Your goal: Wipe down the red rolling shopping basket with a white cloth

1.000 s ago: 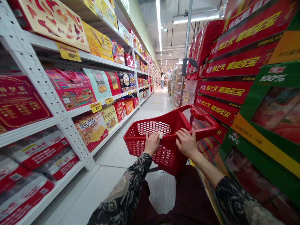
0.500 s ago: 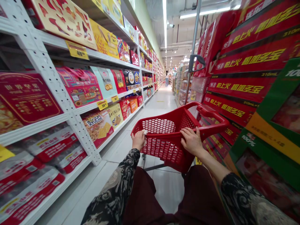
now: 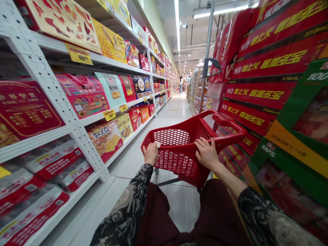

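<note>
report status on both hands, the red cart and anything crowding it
Left hand gripping near rim of red cart, white wad beside it. Right hand on same rim, farther right. Stacked red cartons close on right, contact unclear.

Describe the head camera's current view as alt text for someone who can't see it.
A person's left hand, a small white wad against it, and right hand rest on the near rim of a red shopping cart in a store aisle. White shelves of packaged goods line the left; stacked red cartons and green cartons stand on the right.
</note>
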A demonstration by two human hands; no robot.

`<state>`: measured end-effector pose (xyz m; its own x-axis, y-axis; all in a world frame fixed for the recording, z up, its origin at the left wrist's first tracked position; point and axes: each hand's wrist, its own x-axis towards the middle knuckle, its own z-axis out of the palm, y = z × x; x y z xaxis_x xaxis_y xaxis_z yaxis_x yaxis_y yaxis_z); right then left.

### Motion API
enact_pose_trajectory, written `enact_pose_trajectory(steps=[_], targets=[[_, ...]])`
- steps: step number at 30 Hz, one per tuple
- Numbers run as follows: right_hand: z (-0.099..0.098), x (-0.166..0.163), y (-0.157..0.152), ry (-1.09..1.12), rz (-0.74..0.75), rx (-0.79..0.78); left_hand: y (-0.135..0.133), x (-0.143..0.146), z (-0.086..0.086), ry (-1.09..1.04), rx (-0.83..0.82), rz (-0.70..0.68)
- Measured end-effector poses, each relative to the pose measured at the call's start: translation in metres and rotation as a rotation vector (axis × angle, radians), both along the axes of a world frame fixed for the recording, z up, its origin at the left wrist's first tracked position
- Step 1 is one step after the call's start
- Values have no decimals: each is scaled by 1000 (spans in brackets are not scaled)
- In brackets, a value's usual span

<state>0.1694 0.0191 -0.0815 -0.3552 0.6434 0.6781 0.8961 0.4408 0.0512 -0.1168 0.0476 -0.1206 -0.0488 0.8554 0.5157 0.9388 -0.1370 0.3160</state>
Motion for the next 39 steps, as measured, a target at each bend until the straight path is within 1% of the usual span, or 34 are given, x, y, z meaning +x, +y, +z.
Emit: enact_pose_trajectory(steps=[2, 3, 6, 9, 11, 12, 14, 17, 19, 20, 22, 24, 25, 27, 28, 30, 32, 33, 35, 37, 39], targets=[[1, -2, -1, 13, -10, 3, 0, -2, -1, 0, -2, 12], [1, -3, -1, 18, -13, 3, 1, 4, -1, 2, -3, 4], [2, -6, -1, 17, -29, 4, 3, 41, 2, 14, -7, -76], [2, -6, -1, -4, -46, 8, 3, 85, 9, 44, 3, -230], [3, -5, -2, -18, -48, 10, 2, 102, 13, 70, 10, -295], [3, -4, -2, -21, -46, 10, 2, 104, 14, 76, 9, -308], [3, -2, -2, -16, -44, 9, 1, 96, 14, 67, -1, -286], [2, 0, -3, 2, -46, 16, 2, 73, 11, 9, -29, -165], [1, -1, -4, 12, -45, 21, 3, 64, 9, -28, -48, -103], [0, -2, -4, 18, -45, 20, 3, 65, 10, -41, -57, -99], [1, -4, -6, 33, -42, 12, 2, 80, 12, -70, -70, -150], [2, -7, -8, 39, -22, -7, 0, 106, 17, -147, -73, -257], [3, -9, -8, 36, -3, -19, -1, 120, 20, -221, -71, -319], [6, -14, -8, 28, 36, -41, -1, 146, 27, -464, -88, -417], [7, -17, -7, 26, 43, -50, -1, 156, 31, -606, -102, -438], [9, -24, -4, 25, 25, -73, -1, 164, 37, -840, -135, -463], [11, -31, 1, 7, -5, -104, -1, 161, 40, -943, -164, -463], [11, -34, 4, -14, -15, -116, -1, 155, 41, -938, -175, -453], [11, -37, 9, -70, -23, -118, -3, 141, 40, -824, -206, -401], [12, -33, 13, -120, -10, -100, -5, 126, 36, -606, -261, -310], [16, -20, 16, -131, 7, -72, -8, 113, 30, -343, -317, -237]])
